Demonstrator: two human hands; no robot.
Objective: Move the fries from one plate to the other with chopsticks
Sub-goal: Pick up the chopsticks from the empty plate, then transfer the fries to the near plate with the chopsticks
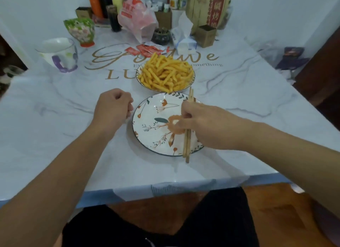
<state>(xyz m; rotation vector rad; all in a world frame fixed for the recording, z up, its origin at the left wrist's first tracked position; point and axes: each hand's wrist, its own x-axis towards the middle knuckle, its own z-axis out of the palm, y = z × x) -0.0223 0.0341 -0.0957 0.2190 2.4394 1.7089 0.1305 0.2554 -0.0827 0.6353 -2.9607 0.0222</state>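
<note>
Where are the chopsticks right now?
In the head view, the right hand holds the chopsticks over the right side of the flowered plate, tips toward the fries.

Shiny plates, wooden sticks, soft plastic

The table cover (239,103) looked smooth and a bit shiny, printed like marble. The flowered plate (147,142) was glossy, like china, and so was the mug (58,53). The chopsticks (187,142) looked like plain matt wood. The fries (165,73) looked dry and rough. The pink bag (137,18) was thin, crinkly plastic. The small boxes (205,36) were dull brown cardboard.
</note>
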